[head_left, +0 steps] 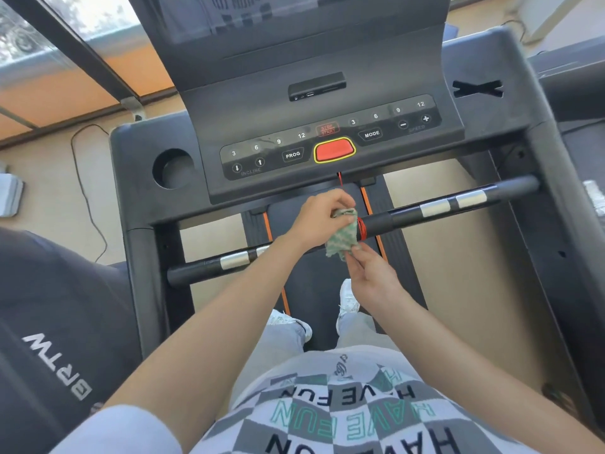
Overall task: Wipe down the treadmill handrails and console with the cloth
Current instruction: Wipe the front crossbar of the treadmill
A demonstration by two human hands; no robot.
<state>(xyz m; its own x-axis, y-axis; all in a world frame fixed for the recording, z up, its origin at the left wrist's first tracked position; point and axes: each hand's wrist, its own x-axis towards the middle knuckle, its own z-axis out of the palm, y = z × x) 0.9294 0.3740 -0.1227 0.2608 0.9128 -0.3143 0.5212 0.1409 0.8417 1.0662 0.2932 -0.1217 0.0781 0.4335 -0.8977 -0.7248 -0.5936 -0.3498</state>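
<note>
A green and white patterned cloth is wrapped over the middle of the black front handrail. My left hand grips the top of the cloth on the bar. My right hand pinches the cloth's lower hanging edge from below. A red safety cord is looped round the bar just right of the cloth. The console, with its button panel and red stop key, sits above the bar. Silver sensor plates show on the bar's right part and another plate on its left.
A round cup holder sits at the console's left and an X-shaped slot at its right. Side uprights frame the belt, where my white shoes stand. A dark machine cover is at left, and a cable lies on the floor.
</note>
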